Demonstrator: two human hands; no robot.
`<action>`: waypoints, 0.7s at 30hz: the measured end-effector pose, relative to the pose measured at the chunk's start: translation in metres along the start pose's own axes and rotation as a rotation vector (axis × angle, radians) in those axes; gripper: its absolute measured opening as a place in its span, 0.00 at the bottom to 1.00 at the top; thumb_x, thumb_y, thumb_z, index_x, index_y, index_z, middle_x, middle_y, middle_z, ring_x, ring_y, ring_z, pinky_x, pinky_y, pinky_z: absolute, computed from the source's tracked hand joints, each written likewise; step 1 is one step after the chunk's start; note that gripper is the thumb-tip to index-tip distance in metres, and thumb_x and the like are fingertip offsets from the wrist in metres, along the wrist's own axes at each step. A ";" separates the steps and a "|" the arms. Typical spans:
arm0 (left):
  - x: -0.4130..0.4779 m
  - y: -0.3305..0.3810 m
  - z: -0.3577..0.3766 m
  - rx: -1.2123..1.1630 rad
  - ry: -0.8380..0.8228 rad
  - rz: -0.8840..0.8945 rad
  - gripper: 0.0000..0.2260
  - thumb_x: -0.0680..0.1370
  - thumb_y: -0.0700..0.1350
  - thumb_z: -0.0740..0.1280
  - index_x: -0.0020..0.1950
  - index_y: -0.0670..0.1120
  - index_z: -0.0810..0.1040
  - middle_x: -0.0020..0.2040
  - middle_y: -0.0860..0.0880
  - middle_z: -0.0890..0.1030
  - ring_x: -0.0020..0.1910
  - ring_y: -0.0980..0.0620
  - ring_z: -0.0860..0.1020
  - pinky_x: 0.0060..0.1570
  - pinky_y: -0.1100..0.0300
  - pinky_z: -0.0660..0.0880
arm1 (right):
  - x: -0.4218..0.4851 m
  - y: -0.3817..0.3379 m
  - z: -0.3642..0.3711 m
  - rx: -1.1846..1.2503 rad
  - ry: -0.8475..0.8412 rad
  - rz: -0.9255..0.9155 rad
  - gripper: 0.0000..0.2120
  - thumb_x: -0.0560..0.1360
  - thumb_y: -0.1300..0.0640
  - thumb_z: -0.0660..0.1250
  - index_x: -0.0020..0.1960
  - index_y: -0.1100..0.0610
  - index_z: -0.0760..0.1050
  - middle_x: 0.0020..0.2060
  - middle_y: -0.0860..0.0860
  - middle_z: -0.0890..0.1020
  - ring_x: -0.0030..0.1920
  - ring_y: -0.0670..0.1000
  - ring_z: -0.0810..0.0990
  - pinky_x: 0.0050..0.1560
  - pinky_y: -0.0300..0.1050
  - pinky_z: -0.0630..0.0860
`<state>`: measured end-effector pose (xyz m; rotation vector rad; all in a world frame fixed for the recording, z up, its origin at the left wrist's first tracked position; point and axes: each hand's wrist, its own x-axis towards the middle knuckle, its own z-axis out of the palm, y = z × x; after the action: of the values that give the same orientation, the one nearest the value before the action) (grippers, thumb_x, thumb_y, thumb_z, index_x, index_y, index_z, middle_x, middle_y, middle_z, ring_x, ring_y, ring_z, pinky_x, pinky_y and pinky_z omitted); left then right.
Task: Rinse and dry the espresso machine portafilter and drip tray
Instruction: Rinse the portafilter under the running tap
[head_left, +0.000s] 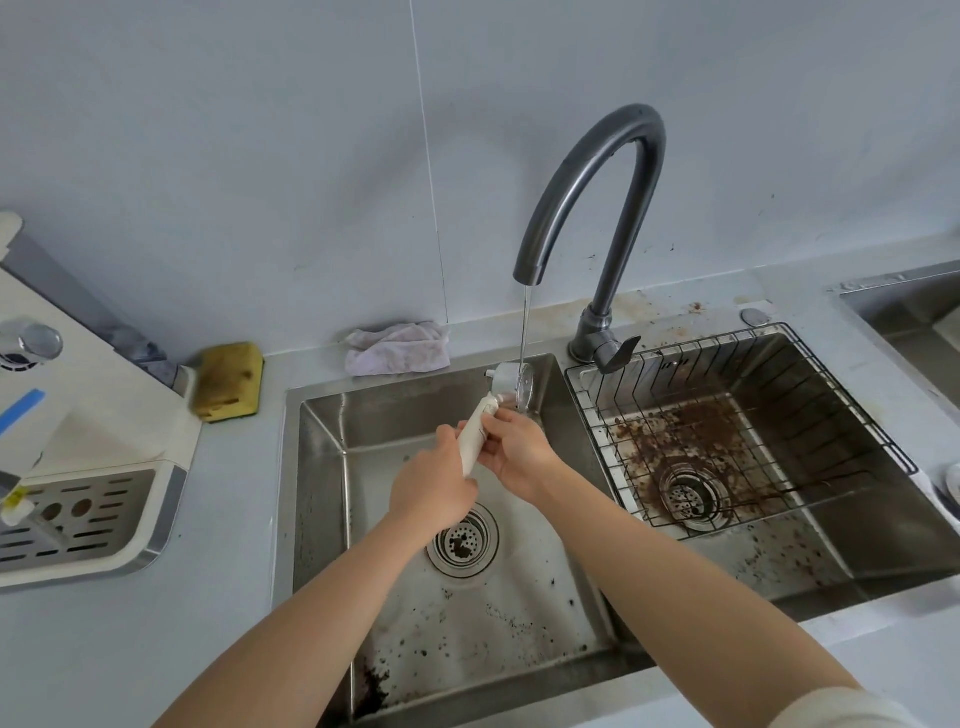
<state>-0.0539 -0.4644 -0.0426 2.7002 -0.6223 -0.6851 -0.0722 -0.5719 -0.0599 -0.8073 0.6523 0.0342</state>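
Plainly the rinse is under way: the portafilter (500, 399) hangs under the tap's (597, 171) stream, over the left basin (322, 467), its head turned on its side. The left hand (434, 486) curls its fingers (445, 432) round the handle's lower end. The right hand (519, 454) pinches the handle nearer the head.

Drying looks not yet begun: the cloth (397, 348) lies on the bench at twelve o'clock. The drip tray (78, 512) sits in the machine (78, 395) at nine o'clock, apparently unrinsed.

The left basin holds scattered dark grounds. The right basin (831, 395), at three o'clock, holds a wire rack (727, 364) over a brown patch of grounds.
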 end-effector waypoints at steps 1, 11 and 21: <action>0.001 0.002 0.000 -0.017 -0.007 -0.006 0.15 0.75 0.42 0.63 0.59 0.42 0.63 0.51 0.43 0.78 0.46 0.43 0.79 0.37 0.56 0.70 | 0.000 -0.001 -0.001 -0.014 0.004 -0.005 0.08 0.81 0.64 0.53 0.57 0.65 0.67 0.42 0.57 0.77 0.39 0.52 0.78 0.34 0.39 0.79; 0.005 0.007 0.006 -0.554 -0.148 -0.018 0.17 0.73 0.38 0.66 0.58 0.43 0.64 0.47 0.44 0.74 0.26 0.50 0.74 0.24 0.60 0.72 | 0.001 -0.008 -0.016 -0.106 0.077 -0.062 0.03 0.78 0.66 0.58 0.47 0.60 0.69 0.40 0.56 0.75 0.39 0.52 0.76 0.41 0.43 0.78; -0.005 -0.001 0.023 -0.961 -0.342 -0.034 0.13 0.75 0.40 0.67 0.55 0.49 0.67 0.39 0.46 0.77 0.28 0.51 0.77 0.33 0.56 0.75 | -0.004 -0.010 -0.023 -0.380 0.152 -0.097 0.09 0.74 0.64 0.67 0.52 0.61 0.70 0.39 0.52 0.76 0.38 0.49 0.77 0.39 0.42 0.77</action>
<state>-0.0686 -0.4648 -0.0606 1.7193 -0.2094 -1.1098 -0.0852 -0.5939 -0.0631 -1.2159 0.7610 0.0082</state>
